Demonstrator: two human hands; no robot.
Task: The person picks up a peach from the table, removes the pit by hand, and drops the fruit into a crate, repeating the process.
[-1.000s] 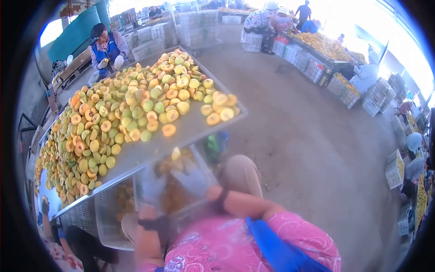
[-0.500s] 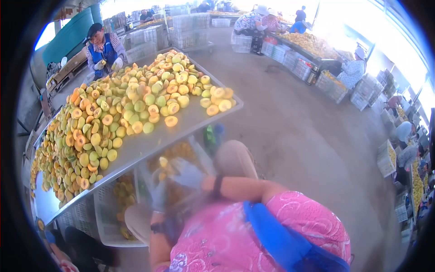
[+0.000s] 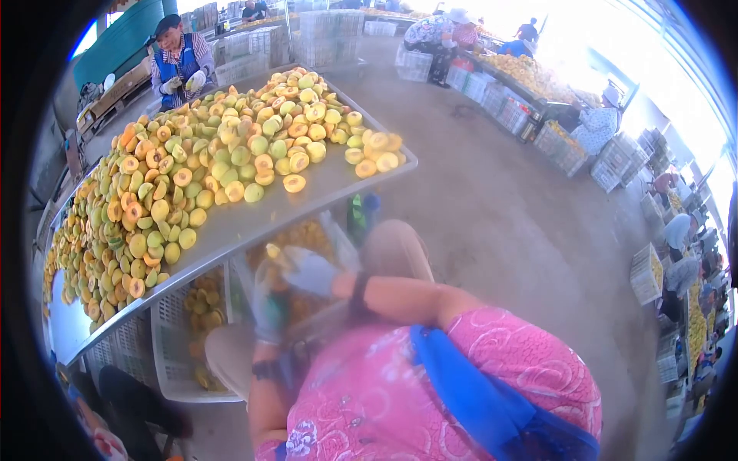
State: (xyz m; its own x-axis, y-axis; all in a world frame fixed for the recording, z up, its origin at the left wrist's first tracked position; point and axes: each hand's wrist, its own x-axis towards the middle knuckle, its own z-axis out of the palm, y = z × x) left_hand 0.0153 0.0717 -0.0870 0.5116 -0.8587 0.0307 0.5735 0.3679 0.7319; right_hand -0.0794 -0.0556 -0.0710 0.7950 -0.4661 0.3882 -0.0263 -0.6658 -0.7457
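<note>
Gloved right hand (image 3: 307, 270) on blurred round fruit (image 3: 274, 252), smooth metal table (image 3: 307, 203)

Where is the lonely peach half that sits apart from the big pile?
The lone peach half lies on the metal table, just right of the fruit pile.

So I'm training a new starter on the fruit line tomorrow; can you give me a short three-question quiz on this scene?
1. True or false: the person's hands are bare.
2. Where are both hands? A) on top of the table B) below the table's near edge, over a crate C) on the floor
3. Fill in: the fruit on the table is cut into ____.

Key:
1. False: the right hand and left hand wear pale gloves.
2. B: they are below the edge of the table, above a white crate; whether they grip anything is too blurred to tell.
3. Halves: the fruit shows cut faces.
</note>
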